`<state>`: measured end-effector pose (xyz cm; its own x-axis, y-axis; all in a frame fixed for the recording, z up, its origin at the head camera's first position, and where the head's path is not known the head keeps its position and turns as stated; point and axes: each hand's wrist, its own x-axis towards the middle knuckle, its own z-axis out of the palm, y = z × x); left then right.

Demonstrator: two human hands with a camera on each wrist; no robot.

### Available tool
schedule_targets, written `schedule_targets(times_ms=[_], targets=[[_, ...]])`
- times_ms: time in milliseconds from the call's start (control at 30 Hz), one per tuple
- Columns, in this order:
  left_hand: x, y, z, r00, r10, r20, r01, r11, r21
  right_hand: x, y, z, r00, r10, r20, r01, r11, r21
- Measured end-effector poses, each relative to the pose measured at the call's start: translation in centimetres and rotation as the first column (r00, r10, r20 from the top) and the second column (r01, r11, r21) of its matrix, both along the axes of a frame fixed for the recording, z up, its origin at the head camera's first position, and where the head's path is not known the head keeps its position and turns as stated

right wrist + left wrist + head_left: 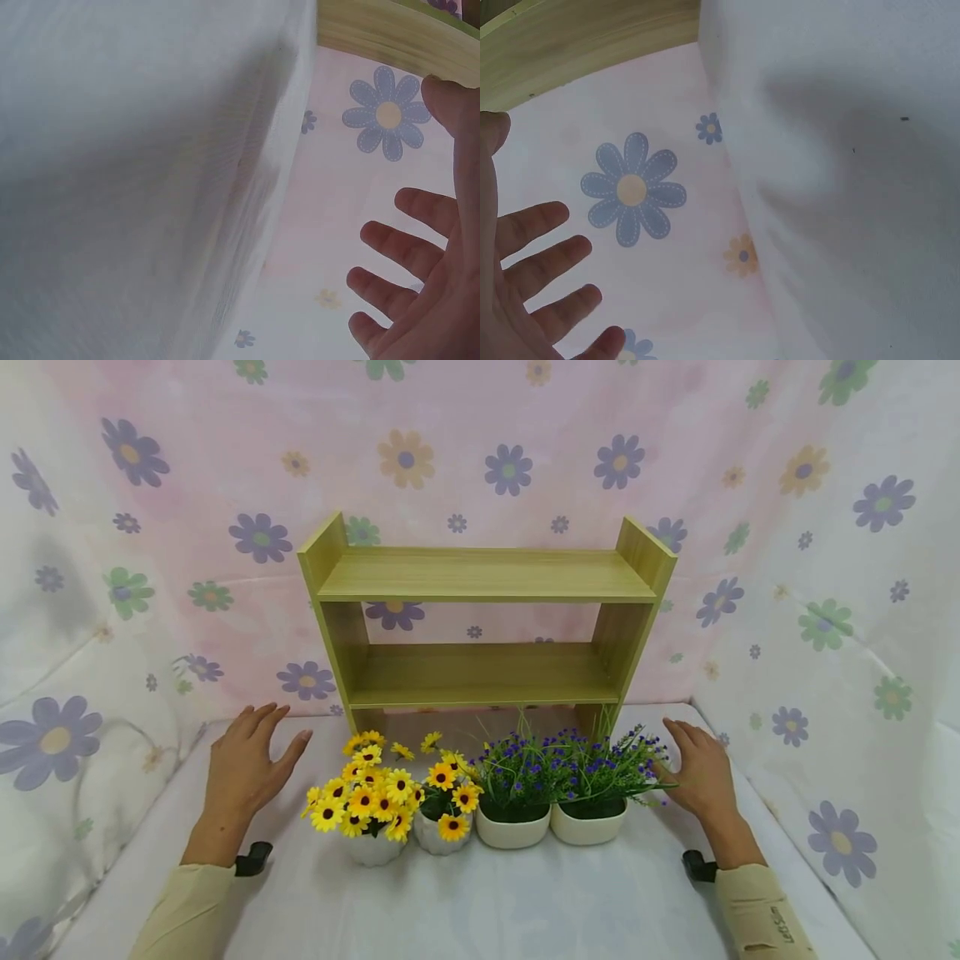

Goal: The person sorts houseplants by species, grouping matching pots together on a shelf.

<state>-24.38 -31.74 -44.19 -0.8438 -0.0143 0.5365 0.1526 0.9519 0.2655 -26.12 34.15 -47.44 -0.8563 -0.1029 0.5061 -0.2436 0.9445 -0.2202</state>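
Observation:
My left hand point(246, 766) is at the left of the table, fingers spread and holding nothing. Nearest to it stands a pot of yellow artificial flowers point(363, 793) in a white ribbed pot, with a smaller pot of yellow flowers point(447, 793) beside it. Further right are two cream oval pots of purple flowers, one at the middle point(513, 822) and one on the right point(588, 822). My right hand point(701, 774) is just right of that last plant, its fingers extended and its thumb overlapped by leaf tips in the head view. Both wrist views show spread fingers with nothing in them.
Behind the pots stands a light wooden two-tier shelf point(483, 572) with bare boards and raised side panels. Flower-printed cloth point(465, 410) hangs at the back and both sides. A white cloth point(480, 910) covers the table. Each wrist wears a black strap mount point(253, 858).

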Motion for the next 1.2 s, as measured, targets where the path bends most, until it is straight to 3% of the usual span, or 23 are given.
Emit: schedule_targets(times_ms=[167, 500, 733, 867, 1000, 1100, 1200], targets=[[-0.4, 0.9, 0.4, 0.997, -0.057, -0.057, 0.058, 0.998, 0.031, 0.4, -0.2, 0.2, 1.0, -0.003, 0.025, 0.003, 1.0, -0.012], [-1.1, 3.0, 1.6, 0.992, -0.124, -0.001, 0.124, 0.987, 0.105, 1.3, -0.6, 0.4, 0.993, 0.113, 0.046, -0.11, 0.992, -0.068], [-1.9, 4.2, 2.1, 0.98, -0.201, -0.008, 0.2, 0.969, 0.148, 1.9, -1.0, 1.0, 0.964, 0.25, 0.09, -0.235, 0.961, -0.146], [-2.1, 5.0, 2.5, 0.972, -0.234, -0.021, 0.234, 0.955, 0.182, 2.1, -1.1, 1.0, 0.947, 0.288, 0.145, -0.257, 0.945, -0.2], [-2.3, 5.5, 2.7, 0.967, -0.251, -0.045, 0.254, 0.94, 0.227, 2.4, -1.3, 1.2, 0.919, 0.334, 0.211, -0.273, 0.923, -0.272], [-2.3, 5.8, 2.9, 0.964, -0.259, -0.063, 0.266, 0.929, 0.257, 2.7, -1.6, 1.5, 0.877, 0.39, 0.281, -0.309, 0.905, -0.293], [-2.3, 6.1, 3.3, 0.96, -0.271, -0.068, 0.279, 0.92, 0.276, 3.4, -1.7, 1.8, 0.822, 0.377, 0.427, -0.293, 0.922, -0.251]])
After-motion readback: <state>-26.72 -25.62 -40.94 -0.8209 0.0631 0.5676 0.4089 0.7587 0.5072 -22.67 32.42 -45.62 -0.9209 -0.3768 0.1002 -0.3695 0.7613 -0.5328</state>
